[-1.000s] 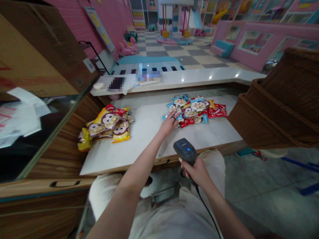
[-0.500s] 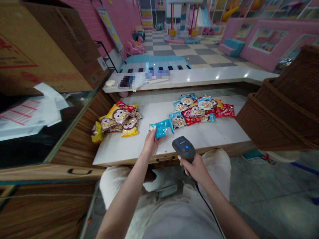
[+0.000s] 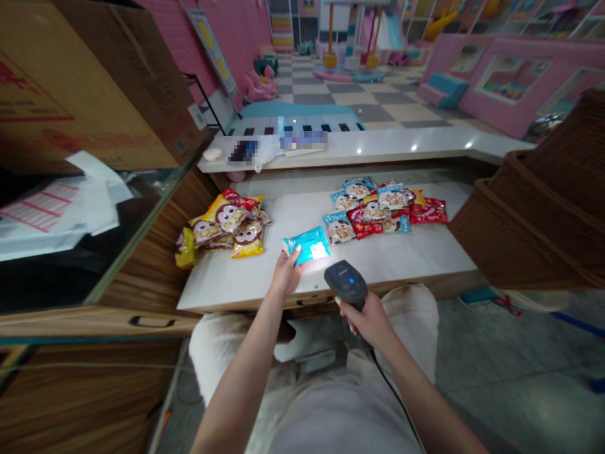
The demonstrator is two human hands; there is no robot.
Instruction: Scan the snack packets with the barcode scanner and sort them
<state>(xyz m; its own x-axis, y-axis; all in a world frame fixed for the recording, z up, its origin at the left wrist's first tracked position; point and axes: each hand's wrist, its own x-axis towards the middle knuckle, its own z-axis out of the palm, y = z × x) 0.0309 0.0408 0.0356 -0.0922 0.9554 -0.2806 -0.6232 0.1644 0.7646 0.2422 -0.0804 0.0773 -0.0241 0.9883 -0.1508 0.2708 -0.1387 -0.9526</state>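
Note:
My left hand [image 3: 286,272] grips the near left corner of a blue snack packet [image 3: 309,244], its plain back facing up over the white desk [image 3: 227,287]. A bright patch of light falls on the packet's right part. In my right hand [image 3: 371,318] is a black barcode scanner [image 3: 346,281] with a blue light on top, its head pointing toward the packet and its cable running down. Left of the packet lies a pile of yellow monkey-face snack packets [image 3: 231,217]. Blue, red and yellow snack packets [image 3: 373,211] are heaped to the right.
A raised white ledge [image 3: 387,146] runs behind the desk, with a blurred phone-like item [image 3: 243,151] on it. A cardboard box [image 3: 94,88] and papers [image 3: 61,208] sit at left. A brown woven basket [image 3: 534,221] stands at the right edge.
Bright light now shines on the blue packet, which was unlit before. The packet lies slightly flatter in my left hand. The scanner has shifted very little.

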